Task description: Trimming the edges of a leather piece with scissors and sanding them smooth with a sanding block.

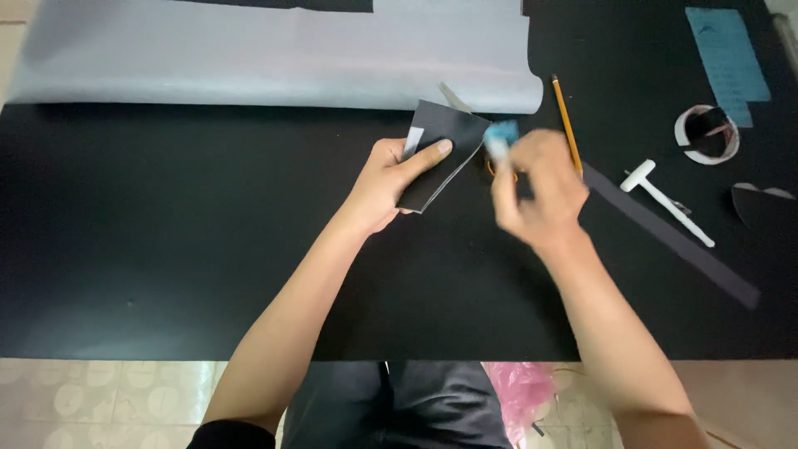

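My left hand (386,179) holds a black piece of sheet material (445,150) with a pale underside, thumb pressed on its face, lifted a little above the black table surface (166,249). My right hand (539,187) is just to its right, blurred, gripping a small tool with a blue tip (501,135) that points at the piece's right edge. An orange loop shows under the right hand; what it belongs to is hidden.
A large grey sheet (274,54) lies across the far side. A pencil (567,125), a long black strip (673,237), a white T-shaped tool (665,199), a tape roll (706,135), a blue card (727,54) and a dark cut shape (765,208) lie at right.
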